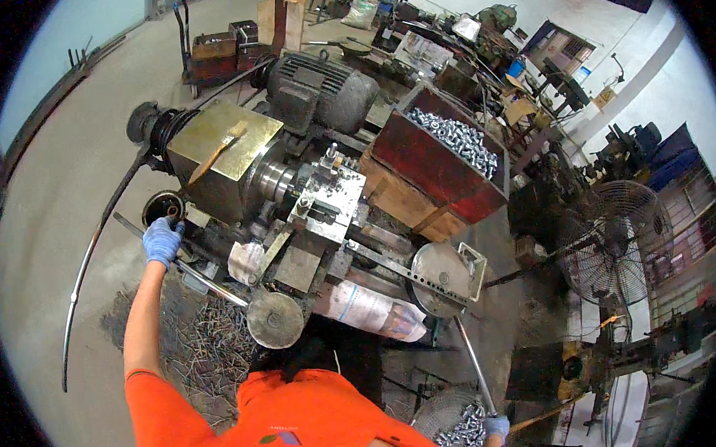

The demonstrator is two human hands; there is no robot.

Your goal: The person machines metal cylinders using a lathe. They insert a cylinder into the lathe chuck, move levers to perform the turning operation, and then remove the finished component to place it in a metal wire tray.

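Observation:
My left hand (161,242), in a blue glove, reaches to a round dark cup (164,206) beside the lathe (225,145). Its fingers curl at the cup's near rim; what they pinch is hidden. Low on the right, my gloved right hand (496,429) is closed round the end of a long metal lever (476,366), which runs up toward a round plate (442,279) on the machine. Right beside that hand, a wire basket (430,416) holds many small shiny metal parts (465,433).
A red bin (431,168) full of metal parts stands behind the lathe on the right, near the motor (320,89). A brush (215,154) lies on the brass-coloured housing. Metal shavings (215,341) cover the floor below. A large fan (614,240) stands at right.

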